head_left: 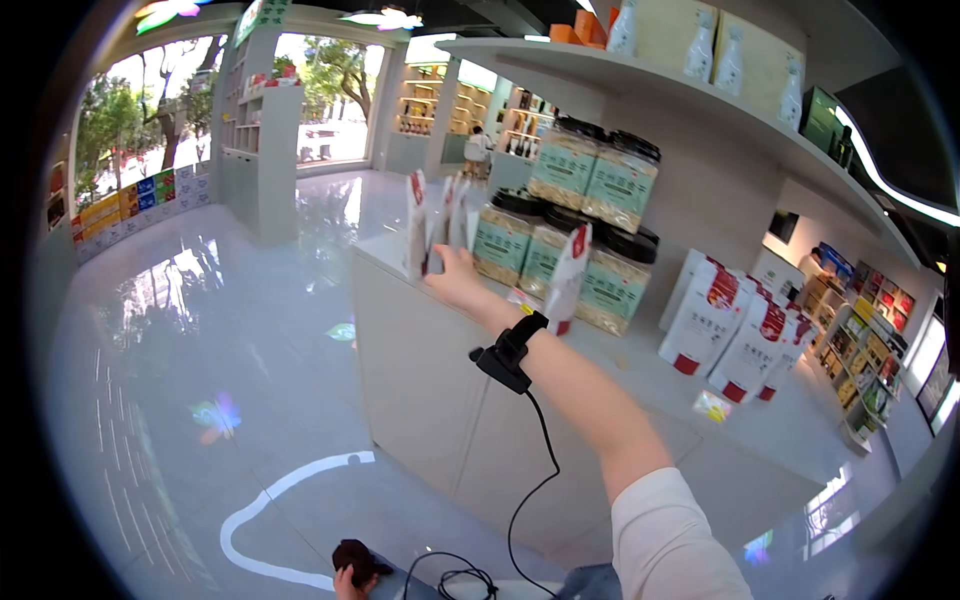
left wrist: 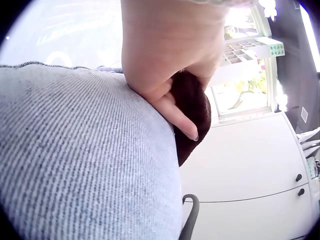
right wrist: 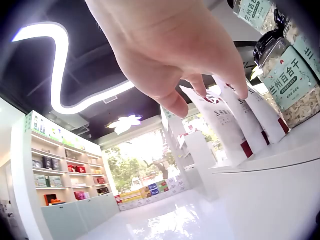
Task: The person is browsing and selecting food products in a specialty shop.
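Note:
At the counter's left end, my right hand [head_left: 462,280] reaches to a short row of white pouches [right wrist: 220,125] that stand upright. In the right wrist view its fingers hang over the pouch tops, with the thumb spread to the left of them. My left hand [left wrist: 170,107] is low by the denim-covered leg [left wrist: 90,155] and grips a dark brown cloth [left wrist: 192,110]; part of the cloth is hidden behind the fingers. Clear jars with black lids and green labels [head_left: 503,240] are stacked just right of the pouches. Another white pouch [head_left: 570,280] stands in front of the jars.
More white and red pouches [head_left: 705,315] stand farther right on the white counter [head_left: 420,350]. A shelf [head_left: 640,75] with white bottles overhangs it. A black cable [head_left: 545,430] runs down from the right wrist's camera strap. Small cards [head_left: 713,406] lie on the counter top.

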Demonstrator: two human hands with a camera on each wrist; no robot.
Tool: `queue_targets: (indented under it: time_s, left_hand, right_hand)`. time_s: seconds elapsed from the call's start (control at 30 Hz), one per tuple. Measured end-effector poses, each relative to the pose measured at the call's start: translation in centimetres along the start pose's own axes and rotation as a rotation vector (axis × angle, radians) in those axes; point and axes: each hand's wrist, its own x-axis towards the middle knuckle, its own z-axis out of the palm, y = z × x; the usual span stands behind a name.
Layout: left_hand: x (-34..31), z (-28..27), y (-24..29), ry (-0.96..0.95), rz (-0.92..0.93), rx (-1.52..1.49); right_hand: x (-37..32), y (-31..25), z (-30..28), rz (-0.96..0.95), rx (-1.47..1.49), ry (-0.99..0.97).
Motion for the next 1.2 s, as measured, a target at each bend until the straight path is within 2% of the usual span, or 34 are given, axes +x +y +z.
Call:
queue_targets:
  time_s: [0.07, 0.17, 0.2, 0.3, 0.33, 0.37, 0.5, 0.6, 0.7, 0.77, 0.83, 0.9, 0.93, 1.0, 1.03, 1.1, 1.17, 1.2]
  left_hand:
    - [0.4, -0.2, -0.1, 0.012, -0.019, -0.077]
    - [0.3, -0.1, 0.0, -0.02, 0.234, 0.554]
    - [-0.9, 1.7, 1.1, 0.062, 0.26, 0.567]
    - [-0.6, 2.6, 1.4, 0.073, 0.239, 0.451]
    - [-1.7, 3.5, 2.9, 0.056, 0.272, 0.663]
    - [-2.2, 4.2, 3.6, 0.063, 0.271, 0.678]
    - [-0.9, 3.3, 2.5, 0.095, 0.101, 0.271]
    - [-0.2, 2.8, 2.3, 0.132, 0.019, 0.061]
    - [0.3, 2.6, 2.1, 0.129, 0.009, 0.047]
    - [0.3, 2.5, 2.0, 0.115, 0.009, 0.102]
    - [0.2, 2.0, 1.8, 0.057, -0.009, 0.061]
    - [0.6, 0.9, 1.1, 0.028, 0.016, 0.117]
    - [1.2, -0.5, 0.3, 0.027, 0.054, 0.191]
    - [3.2, -3.8, -1.8, 0.016, 0.137, 0.33]
    - [4.1, -5.2, -2.8, 0.01, 0.18, 0.396]
    - [5.1, -6.8, -4.0, -0.009, 0.239, 0.473]
    - [5.6, -7.2, -4.4, -0.032, 0.276, 0.499]
    - [5.6, -6.8, -4.2, -0.063, 0.217, 0.422]
  right_hand:
    - [2.4, 0.1, 0.8, 0.062, -0.028, 0.058]
    - [5.1, 0.1, 2.0, -0.052, -0.116, 0.09]
    - [5.8, -0.2, 2.7, -0.148, -0.219, 0.116]
    - [8.0, -1.2, 5.0, -0.277, -0.197, 0.173]
    - [8.8, -1.5, 5.7, -0.244, -0.208, 0.218]
    - [9.7, -1.6, 6.5, -0.207, -0.219, 0.262]
    - [11.7, -1.5, 7.6, -0.113, -0.095, 0.328]
    - [10.5, -1.9, 6.7, -0.283, -0.004, 0.457]
    - [9.1, -3.8, 4.5, -0.33, 0.069, 0.383]
    - [8.4, -4.9, 3.4, -0.459, 0.137, 0.261]
    - [5.1, -6.6, 1.3, -0.576, 0.14, -0.033]
    - [-1.7, -9.6, -2.4, -0.48, 0.0, -0.319]
    - [-4.2, -8.9, -2.7, -0.559, 0.038, -0.327]
    - [-9.6, -8.5, -4.9, -0.533, 0.102, -0.451]
    - [-13.0, -8.7, -7.4, -0.423, 0.137, -0.567]
    - [-18.2, -7.1, -10.0, -0.326, 0.148, -0.568]
    - [-22.2, -3.0, -12.1, -0.643, 0.203, -0.454]
    - [-24.0, -2.3, -14.3, -0.496, 0.125, -0.564]
